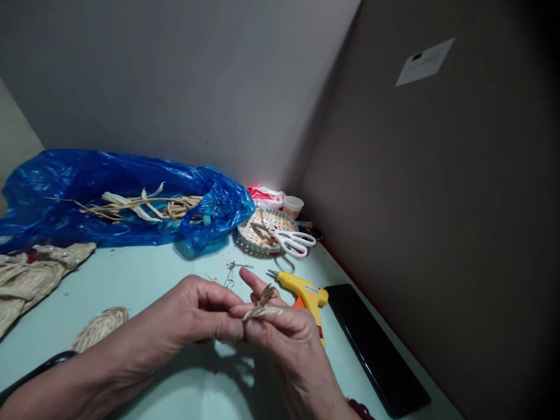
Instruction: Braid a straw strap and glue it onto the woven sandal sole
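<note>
My left hand (205, 312) and my right hand (289, 335) meet fingertip to fingertip above the pale green table (153, 286). Both pinch a short piece of twisted, straw-coloured plant fibre (262, 312), whose frayed end sticks up past my right thumb. The lower part of the fibre is hidden by my fingers. My right index finger points outward, apart from the pinch. Just beyond my right hand lies a yellow glue gun (306, 291), partly covered by that hand. Thin metal wire pieces (234, 266) rest on the table past my fingertips.
A blue plastic bag (131, 169) with dried fibre strips (144, 204) lies at the back left. White-handled scissors (291, 238) rest on a small woven basket (258, 236), near a paper cup (293, 205). A black phone (380, 350) lies right; braided fibre pieces (102, 325) lie left.
</note>
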Tool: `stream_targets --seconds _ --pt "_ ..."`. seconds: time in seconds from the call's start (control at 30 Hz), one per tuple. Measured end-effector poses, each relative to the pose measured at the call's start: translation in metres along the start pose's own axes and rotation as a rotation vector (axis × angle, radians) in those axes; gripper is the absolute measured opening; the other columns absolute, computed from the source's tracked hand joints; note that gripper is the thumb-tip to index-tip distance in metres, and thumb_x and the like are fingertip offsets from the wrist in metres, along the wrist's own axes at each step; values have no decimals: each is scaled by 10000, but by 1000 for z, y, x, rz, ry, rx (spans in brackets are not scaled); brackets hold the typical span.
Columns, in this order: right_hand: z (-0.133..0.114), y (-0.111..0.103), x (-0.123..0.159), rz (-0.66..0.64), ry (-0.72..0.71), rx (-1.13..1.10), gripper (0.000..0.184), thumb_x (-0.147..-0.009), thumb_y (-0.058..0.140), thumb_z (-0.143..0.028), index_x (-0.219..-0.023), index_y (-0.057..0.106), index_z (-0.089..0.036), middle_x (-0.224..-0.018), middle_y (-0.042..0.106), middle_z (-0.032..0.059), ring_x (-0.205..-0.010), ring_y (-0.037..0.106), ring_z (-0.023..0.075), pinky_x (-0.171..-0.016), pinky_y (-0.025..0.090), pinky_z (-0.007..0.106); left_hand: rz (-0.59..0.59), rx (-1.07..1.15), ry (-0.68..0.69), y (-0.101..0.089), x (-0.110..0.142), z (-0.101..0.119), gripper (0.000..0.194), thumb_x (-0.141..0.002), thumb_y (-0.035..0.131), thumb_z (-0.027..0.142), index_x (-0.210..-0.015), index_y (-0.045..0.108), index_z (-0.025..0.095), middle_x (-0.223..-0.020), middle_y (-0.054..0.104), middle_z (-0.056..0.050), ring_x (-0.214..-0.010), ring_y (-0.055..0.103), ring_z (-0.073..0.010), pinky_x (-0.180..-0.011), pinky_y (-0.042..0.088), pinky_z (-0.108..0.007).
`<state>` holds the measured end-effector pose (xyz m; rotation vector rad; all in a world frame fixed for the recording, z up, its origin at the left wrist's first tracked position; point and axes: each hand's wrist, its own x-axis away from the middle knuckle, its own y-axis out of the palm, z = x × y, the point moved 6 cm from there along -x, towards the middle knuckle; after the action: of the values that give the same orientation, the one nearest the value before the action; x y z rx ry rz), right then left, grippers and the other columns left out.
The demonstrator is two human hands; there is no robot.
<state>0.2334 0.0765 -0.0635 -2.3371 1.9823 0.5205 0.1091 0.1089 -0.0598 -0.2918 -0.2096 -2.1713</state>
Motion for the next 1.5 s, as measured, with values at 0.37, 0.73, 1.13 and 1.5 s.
stream_targets --seconds 0.37,0.73,1.13,1.5 --pt "-1 -11 0 53 63 133 176 -777 796 -351 -952 796 -332 -1051 754 35 -1066 642 242 -949 498 397 92 -285 51 -3 10 7 192 -749 671 356 -651 722 199 -673 629 6 -694 525 -184 -635 391 -280" --pt "7 -16 3 136 280 -109 158 -794 754 -291 -677 713 -193 -696 651 -6 -701 586 139 -696 458 262 231 -409 108 1 13 -11 191 -805 635 477 -765 734 318 -818 710 32 -916 621 -229 -776 472 -238" --pt "17 -12 2 87 400 -195 196 -792 757 -343 -717 714 -168 -738 678 23 -726 622 141 -726 493 240 364 -443 64 -4 16 -20 280 -809 609 464 -590 671 300 -598 660 66 -650 601 -159 -685 459 -201" --pt "21 -10 3 106 442 -276 235 -712 837 -344 -831 722 -178 -771 666 1 -743 600 114 -726 472 199 331 -319 2 1 13 -21 314 -823 541 442 -572 600 263 -615 595 47 -715 542 -187 -700 385 -287"
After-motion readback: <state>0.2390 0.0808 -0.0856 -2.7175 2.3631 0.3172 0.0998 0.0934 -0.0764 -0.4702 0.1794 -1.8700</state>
